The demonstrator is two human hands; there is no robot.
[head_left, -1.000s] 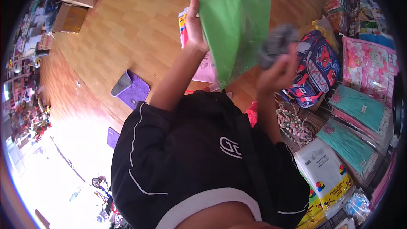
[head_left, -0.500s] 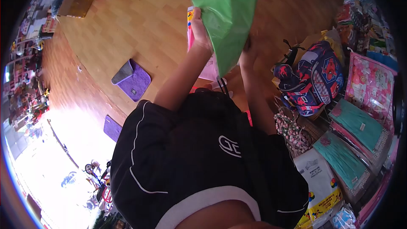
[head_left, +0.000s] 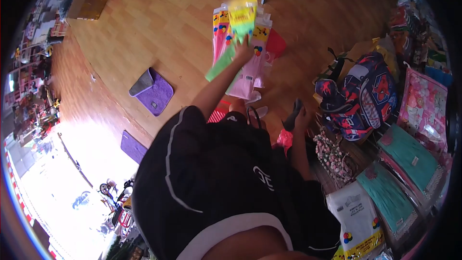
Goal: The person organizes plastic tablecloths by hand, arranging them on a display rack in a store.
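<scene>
My left hand (head_left: pixel 243 54) is closed on a green plastic table cover pack (head_left: pixel 245 29), folded flat with a yellow printed end; motion blurs its far edge. Beneath and beside it are several pink table cover packs (head_left: pixel 246 79) with yellow and balloon-printed ends. What supports these packs is mostly hidden. Lower and to the right, my right hand (head_left: pixel 301 119) is wrapped around a slim dark object (head_left: pixel 291 116) whose kind I cannot make out. A shiny pinkish-red thing (head_left: pixel 285 138) shows just below that hand.
A Spider-Man backpack (head_left: pixel 368 94) stands at right, beside pink artificial flowers (head_left: pixel 332 156). Teal packaged textiles (head_left: pixel 385 192) and a white table cover pack (head_left: pixel 353 216) lie nearer. A purple mat (head_left: pixel 156 94) lies on the wooden floor (head_left: pixel 144 29); a cardboard box (head_left: pixel 89 2) is at upper left.
The green pack has swung from upright and wide to flat over the pink packs, baring its yellow end. My right hand has come down and right, away from it, with the dark object.
</scene>
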